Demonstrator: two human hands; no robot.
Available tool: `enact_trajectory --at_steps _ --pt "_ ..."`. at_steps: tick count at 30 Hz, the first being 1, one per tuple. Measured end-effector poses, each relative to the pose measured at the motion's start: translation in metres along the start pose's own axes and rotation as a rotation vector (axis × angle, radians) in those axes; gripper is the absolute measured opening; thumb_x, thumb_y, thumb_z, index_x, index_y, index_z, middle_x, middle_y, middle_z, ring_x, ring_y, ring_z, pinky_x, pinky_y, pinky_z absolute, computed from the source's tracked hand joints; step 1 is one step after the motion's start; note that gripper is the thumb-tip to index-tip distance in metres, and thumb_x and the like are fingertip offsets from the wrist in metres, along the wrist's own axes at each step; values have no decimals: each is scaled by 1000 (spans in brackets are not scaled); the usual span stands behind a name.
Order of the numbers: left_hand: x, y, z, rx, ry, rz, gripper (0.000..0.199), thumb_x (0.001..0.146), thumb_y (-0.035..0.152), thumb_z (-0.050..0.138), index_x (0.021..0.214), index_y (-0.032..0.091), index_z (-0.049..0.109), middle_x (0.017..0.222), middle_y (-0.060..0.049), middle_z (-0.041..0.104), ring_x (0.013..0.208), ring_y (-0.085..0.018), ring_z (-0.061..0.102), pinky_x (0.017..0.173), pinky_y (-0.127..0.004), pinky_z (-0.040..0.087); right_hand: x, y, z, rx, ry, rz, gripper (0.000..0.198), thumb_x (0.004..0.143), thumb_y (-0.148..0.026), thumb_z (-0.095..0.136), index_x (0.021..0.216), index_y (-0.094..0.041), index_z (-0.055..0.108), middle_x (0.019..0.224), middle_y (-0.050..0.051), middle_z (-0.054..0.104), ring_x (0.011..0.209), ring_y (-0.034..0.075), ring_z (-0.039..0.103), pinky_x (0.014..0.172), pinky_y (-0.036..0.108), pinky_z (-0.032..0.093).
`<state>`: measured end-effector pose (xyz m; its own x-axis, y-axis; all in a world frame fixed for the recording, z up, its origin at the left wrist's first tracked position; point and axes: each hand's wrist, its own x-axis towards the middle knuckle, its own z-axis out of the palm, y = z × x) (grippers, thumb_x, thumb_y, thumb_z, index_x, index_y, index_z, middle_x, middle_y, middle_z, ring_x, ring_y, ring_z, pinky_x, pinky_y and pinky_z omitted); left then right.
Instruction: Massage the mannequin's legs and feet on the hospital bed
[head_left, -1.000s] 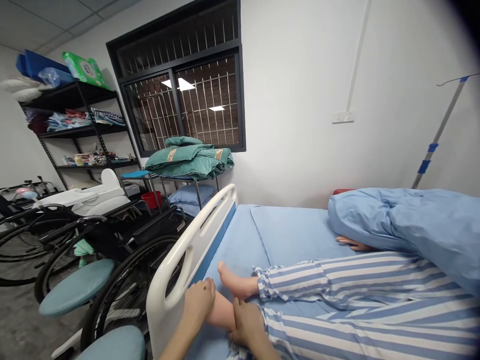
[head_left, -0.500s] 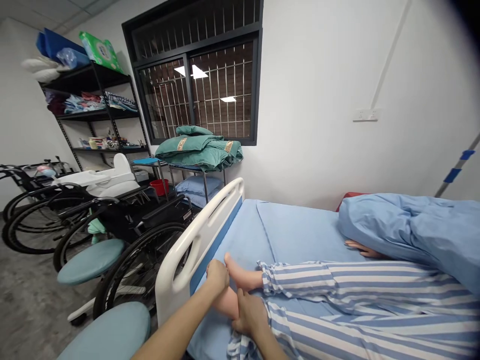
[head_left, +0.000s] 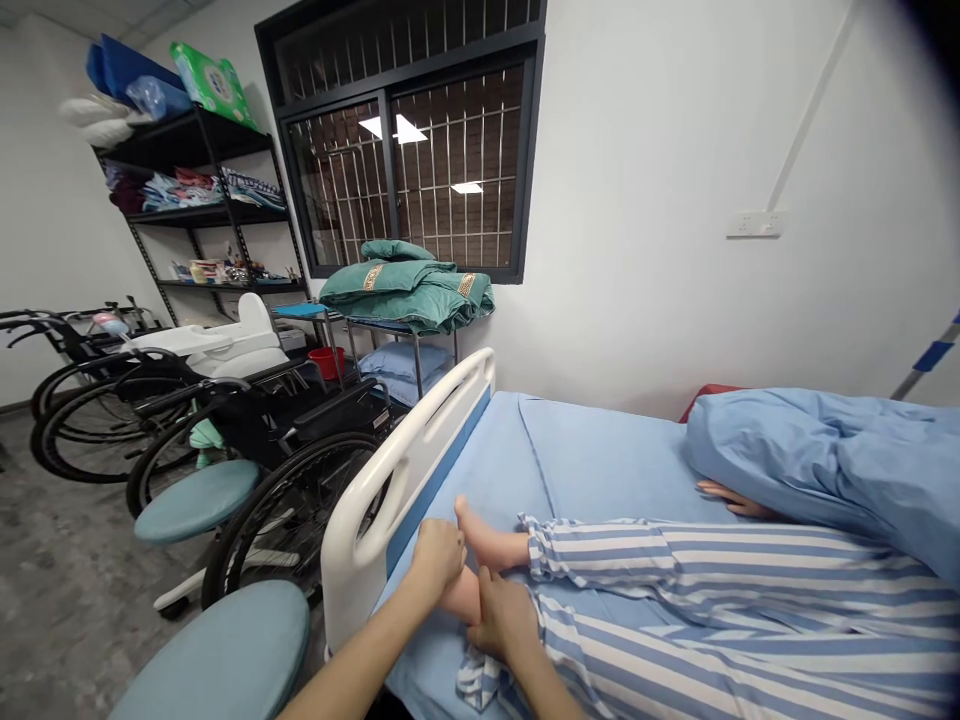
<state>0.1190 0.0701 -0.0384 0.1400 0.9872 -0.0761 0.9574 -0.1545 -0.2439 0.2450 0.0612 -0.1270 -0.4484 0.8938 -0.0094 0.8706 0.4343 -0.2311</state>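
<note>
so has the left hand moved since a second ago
Yes. The left hand slid off the footboard rim toward the foot, now cupping its toes.

We see pale blue sheeting on the bed, with a white footboard trimmed by a blue band. The trousers carry blue and white stripes, and the quilt above them is light blue. Folded blankets by the dark-framed window are teal green with gold patterned bands. Our view also takes in teal round stools, black wheelchairs, a small red bucket and a green packet atop black shelving.
</note>
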Motion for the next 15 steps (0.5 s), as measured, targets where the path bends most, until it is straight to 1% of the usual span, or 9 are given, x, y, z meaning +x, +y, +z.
enact_trajectory --at_steps 2,3,6,8,9,11,15 --pt "-6 0 4 -35 74 -56 31 79 18 33 79 13 64 72 -12 63 73 -24 59 60 -33 39 -1 -1 -1 -2 0 6 48 50 -26 61 95 -17 49 94 13 60 75 30 61 59 36 45" --pt "-9 0 8 -62 136 -105 30 79 19 34 78 14 63 71 -11 63 72 -24 58 59 -32 38 -2 -1 -1 -3 -1 8 48 51 -26 61 97 -17 49 95 13 60 75 30 61 59 35 45" --pt "-20 1 24 -165 389 -282 27 80 22 35 74 17 61 73 -7 61 72 -20 57 57 -28 36 -2 -1 -3 0 -7 7 50 52 -28 61 99 -17 48 94 13 60 77 30 60 61 36 45" --pt "-27 1 34 -219 531 -343 28 82 23 33 75 20 60 76 -4 59 70 -15 55 57 -25 35 -2 -1 -4 1 -10 8 49 52 -29 61 98 -17 48 93 12 60 76 30 60 61 35 44" --pt "-30 2 38 -236 577 -358 29 84 24 31 76 21 59 76 -3 58 68 -14 54 58 -25 34 -2 -1 -5 1 -12 9 49 53 -29 61 98 -17 48 92 12 60 75 29 60 61 35 44" --pt "-33 2 41 -243 614 -370 30 85 25 30 77 22 58 74 -2 57 65 -12 53 57 -25 33 -2 -1 -4 0 -17 9 50 53 -31 61 98 -17 47 90 12 61 74 29 60 60 35 44" --pt "-34 1 35 -199 576 -371 31 85 23 28 73 20 56 72 -2 56 66 -14 54 59 -26 32 -1 0 -2 -4 -13 5 50 54 -34 61 98 -17 46 91 12 60 77 29 59 62 36 43"
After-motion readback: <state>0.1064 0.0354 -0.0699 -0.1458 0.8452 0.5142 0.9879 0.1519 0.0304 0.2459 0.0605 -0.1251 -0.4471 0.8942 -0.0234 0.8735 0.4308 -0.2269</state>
